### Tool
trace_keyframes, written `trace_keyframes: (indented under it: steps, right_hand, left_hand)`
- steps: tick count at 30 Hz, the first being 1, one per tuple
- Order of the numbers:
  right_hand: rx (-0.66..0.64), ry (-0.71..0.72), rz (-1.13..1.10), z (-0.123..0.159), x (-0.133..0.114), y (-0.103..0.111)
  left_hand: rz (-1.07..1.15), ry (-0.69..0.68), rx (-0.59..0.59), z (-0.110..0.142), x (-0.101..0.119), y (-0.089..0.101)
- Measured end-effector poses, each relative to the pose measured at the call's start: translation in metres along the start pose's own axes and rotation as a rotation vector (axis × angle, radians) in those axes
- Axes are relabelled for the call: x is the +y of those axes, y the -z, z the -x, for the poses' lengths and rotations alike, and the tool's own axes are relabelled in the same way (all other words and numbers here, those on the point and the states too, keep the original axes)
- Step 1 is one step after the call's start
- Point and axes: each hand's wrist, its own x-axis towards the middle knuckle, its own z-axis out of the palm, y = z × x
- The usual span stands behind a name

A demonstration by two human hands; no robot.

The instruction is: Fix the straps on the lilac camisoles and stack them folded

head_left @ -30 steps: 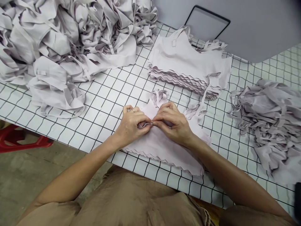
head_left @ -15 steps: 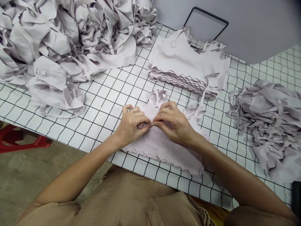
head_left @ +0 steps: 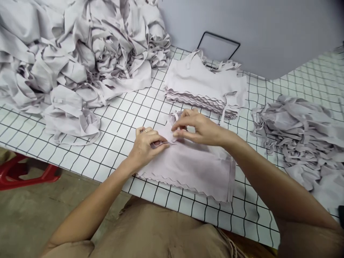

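A pale lilac garment [head_left: 185, 172] with thin straps and a wavy hem lies flat in front of me, near the table's front edge. My left hand [head_left: 147, 145], with a ring on one finger, pinches the edge of its neckline between thumb and forefinger. Just to the right, my right hand [head_left: 193, 127] hovers over the neckline and the bunched straps. Its thumb and forefinger are curved and slightly apart, with nothing visible between them. The right hand and forearm hide part of the garment's upper right side.
Behind it is a neat stack of similar garments [head_left: 201, 80]. A large crumpled heap [head_left: 107, 46] fills the back left, another pile [head_left: 303, 125] lies right. A grey panel [head_left: 263, 39] borders the checked table [head_left: 120, 122]. A red plastic stool [head_left: 29, 172] stands lower left.
My right hand has parted from my left and moved up off the pinched edge, its fingertips opening. The left hand keeps its pinch. The whole view has shifted slightly.
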Motion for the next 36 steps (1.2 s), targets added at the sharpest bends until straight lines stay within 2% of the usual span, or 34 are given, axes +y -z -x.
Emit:
trace_keyframes:
  steps: [3,6,11,14,16,18,19,22,25,28,30,31,33,36]
  right_hand:
    - [0.009,-0.036,-0.023,-0.016,0.007,0.019]
    - [0.056,-0.019,0.017,-0.029,0.015,0.028]
    - [0.147,-0.004,0.042,-0.049,0.035,0.025]
    - [0.231,-0.064,0.141,-0.047,0.034,0.02]
    - [0.324,-0.101,0.233,-0.03,0.022,0.011]
    - [0.412,-0.089,0.291,0.001,0.001,-0.005]
    - [0.416,-0.073,0.311,0.02,-0.011,-0.017]
    - [0.364,-0.051,0.437,0.08,-0.039,-0.059]
    - [0.292,-0.084,0.539,0.131,-0.045,-0.094]
    - [0.242,-0.16,0.542,0.165,-0.034,-0.106]
    - [0.256,-0.204,0.51,0.176,-0.024,-0.098]
    - [0.31,-0.215,0.494,0.178,-0.018,-0.089]
    - [0.513,-0.227,0.471,0.173,-0.002,-0.062]
    - [0.804,-0.266,0.458,0.146,0.03,-0.011]
  left_hand:
    - [0.019,0.034,-0.019,-0.001,0.001,0.002]
    - [0.042,0.04,-0.037,0.0,0.0,0.001]
    - [0.053,0.04,-0.035,-0.001,-0.007,0.0]
    - [-0.024,0.035,-0.004,0.001,-0.005,0.002]
    - [-0.143,-0.024,0.103,0.008,0.002,0.004]
    - [-0.275,-0.156,0.185,0.019,0.013,0.004]
    - [-0.331,-0.234,0.175,0.026,0.018,0.003]
    - [-0.484,-0.377,0.012,0.046,0.025,-0.004]
    - [-0.601,-0.327,-0.041,0.058,0.014,-0.012]
    - [-0.628,-0.221,-0.006,0.064,-0.005,-0.016]
    - [-0.613,-0.177,0.016,0.065,-0.012,-0.015]
    - [-0.594,-0.17,0.032,0.063,-0.012,-0.014]
    - [-0.521,-0.187,0.077,0.057,-0.007,-0.011]
    - [-0.331,-0.243,0.168,0.034,0.018,-0.007]
